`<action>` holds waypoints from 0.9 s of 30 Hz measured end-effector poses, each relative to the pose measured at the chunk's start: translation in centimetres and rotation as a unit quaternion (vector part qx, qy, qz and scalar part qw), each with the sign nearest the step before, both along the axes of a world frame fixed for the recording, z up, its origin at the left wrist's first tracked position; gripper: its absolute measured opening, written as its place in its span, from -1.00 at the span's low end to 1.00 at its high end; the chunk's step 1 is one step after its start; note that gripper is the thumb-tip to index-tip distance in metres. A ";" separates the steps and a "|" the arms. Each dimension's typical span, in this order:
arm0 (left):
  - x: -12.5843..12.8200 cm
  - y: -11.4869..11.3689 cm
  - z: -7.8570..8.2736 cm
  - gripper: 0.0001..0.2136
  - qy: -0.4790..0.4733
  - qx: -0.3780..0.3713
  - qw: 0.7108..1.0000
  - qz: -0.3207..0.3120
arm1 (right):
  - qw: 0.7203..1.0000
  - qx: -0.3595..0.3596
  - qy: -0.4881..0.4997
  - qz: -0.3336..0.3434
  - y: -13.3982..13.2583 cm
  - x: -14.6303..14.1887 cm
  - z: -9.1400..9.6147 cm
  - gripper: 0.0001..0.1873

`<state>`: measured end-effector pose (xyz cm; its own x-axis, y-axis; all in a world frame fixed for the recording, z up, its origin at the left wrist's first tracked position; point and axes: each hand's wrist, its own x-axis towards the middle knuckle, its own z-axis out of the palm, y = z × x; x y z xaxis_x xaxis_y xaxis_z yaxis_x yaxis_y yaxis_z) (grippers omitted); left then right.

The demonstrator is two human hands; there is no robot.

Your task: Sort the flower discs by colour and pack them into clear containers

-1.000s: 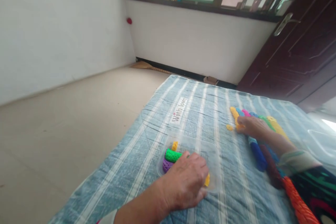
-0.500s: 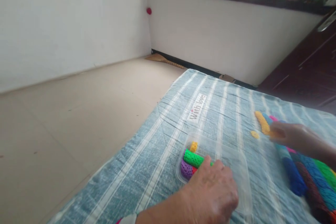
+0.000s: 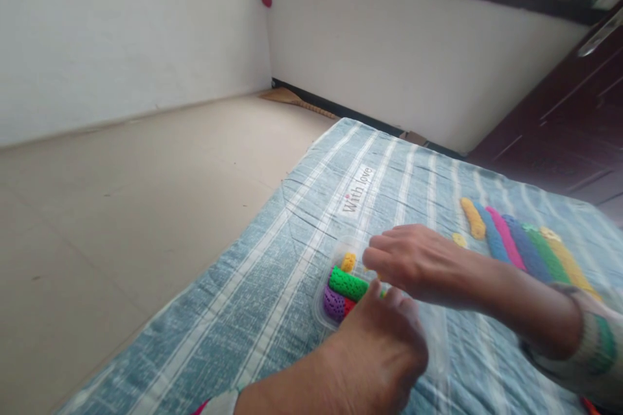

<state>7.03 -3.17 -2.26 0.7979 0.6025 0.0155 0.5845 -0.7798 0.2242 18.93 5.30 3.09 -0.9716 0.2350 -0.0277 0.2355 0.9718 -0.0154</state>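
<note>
Two hands at a clear plastic box [image 3: 318,306]: my left hand [image 3: 384,345], fingers curled, covers its near part; my right hand [image 3: 407,264], fingers bent, hangs over its far side; I cannot tell what either grips. Within lie a dotted green roll [image 3: 347,283], a dotted purple roll [image 3: 333,303] and a short yellow piece [image 3: 348,262]. Step in hand, I judge: arranging inside the box; the next move calls for careful fingertips

the container [image 3: 319,308] is clear, smooth plastic; the green roll [image 3: 348,283] looks matt and pitted, the cloth [image 3: 263,292] matt and wrinkled, the wall [image 3: 121,26] smooth and matt, the door handle [image 3: 599,37] shiny metal.
</note>
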 end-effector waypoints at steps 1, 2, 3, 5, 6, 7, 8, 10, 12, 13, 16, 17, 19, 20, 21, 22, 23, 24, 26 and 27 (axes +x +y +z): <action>0.0 0.0 0.0 -0.84 -0.001 -0.001 1.000 0.001 | 1.000 0.016 -0.018 0.017 0.0 -0.7 -0.1 -0.80; 0.0 0.1 -0.1 -0.85 -0.003 -0.003 1.000 -0.002 | 0.998 0.031 -0.038 0.028 0.0 -1.4 -0.1 -0.82; -0.1 0.1 -0.2 -0.86 -0.007 -0.006 1.000 -0.009 | 0.997 0.043 -0.056 0.035 0.0 -1.8 -0.2 -0.84; 0.0 0.2 -0.2 -0.87 -0.009 -0.012 1.000 -0.026 | 0.994 0.059 -0.084 0.041 -0.1 -2.4 -0.3 -0.85; 0.0 0.2 -0.3 -0.87 -0.008 -0.012 0.999 -0.031 | 0.993 0.063 -0.094 0.042 -0.2 -2.6 -0.3 -0.86; 0.1 0.2 -0.2 -0.87 -0.005 -0.011 0.999 -0.032 | 0.992 0.064 -0.103 0.042 -0.2 -2.7 -0.4 -0.86; 0.1 0.2 -0.2 -0.86 -0.002 -0.009 1.000 -0.029 | 0.991 0.064 -0.110 0.042 -0.2 -2.8 -0.5 -0.86; 0.2 0.2 0.0 -0.84 0.000 -0.005 1.000 -0.023 | 0.990 0.062 -0.122 0.044 -0.1 -2.9 -0.7 -0.87; 0.2 0.2 0.1 -0.85 0.002 -0.009 1.000 -0.021 | 0.989 0.056 -0.133 0.046 0.1 -3.0 -0.9 -0.87; 0.2 0.3 0.1 -0.86 0.003 -0.014 1.000 -0.021 | 0.988 0.050 -0.136 0.046 0.2 -3.0 -1.1 -0.86; 0.2 0.3 0.0 -0.90 -0.002 -0.023 1.000 -0.016 | 0.991 0.027 -0.127 0.038 0.4 -2.7 -1.3 -0.86; 0.2 0.3 0.0 -0.91 -0.007 -0.024 1.000 -0.015 | 0.992 0.019 -0.117 0.032 0.4 -2.5 -1.4 -0.85; 0.2 0.3 -0.2 -0.92 -0.019 -0.021 0.999 -0.016 | 0.996 0.006 -0.088 0.024 0.4 -2.0 -1.5 -0.82; 0.2 0.3 -0.3 -0.93 -0.022 -0.024 0.999 -0.019 | 0.997 0.001 -0.072 0.023 0.3 -1.7 -1.5 -0.81; 0.2 0.3 -0.4 -0.93 -0.021 -0.029 0.999 -0.021 | 0.998 -0.003 -0.059 0.024 0.2 -1.4 -1.6 -0.80; 0.2 0.3 -0.4 -0.93 -0.020 -0.033 0.999 -0.023 | 0.999 -0.002 -0.045 0.027 0.1 -1.0 -1.7 -0.79; 0.2 0.3 -0.5 -0.93 -0.019 -0.036 0.999 -0.022 | 0.999 0.004 -0.032 0.030 0.0 -0.7 -1.8 -0.78; 0.2 0.3 -0.5 -0.93 -0.017 -0.035 0.999 -0.019 | 0.999 0.017 -0.020 0.033 -0.1 -0.5 -1.9 -0.77; 0.2 0.2 -0.4 -0.92 -0.017 -0.020 1.000 -0.009 | 0.998 0.059 0.006 0.034 -0.2 0.1 -2.1 -0.74; 0.2 0.2 -0.4 -0.91 -0.019 -0.011 1.000 -0.005 | 0.996 0.084 0.018 0.031 -0.1 0.3 -2.2 -0.73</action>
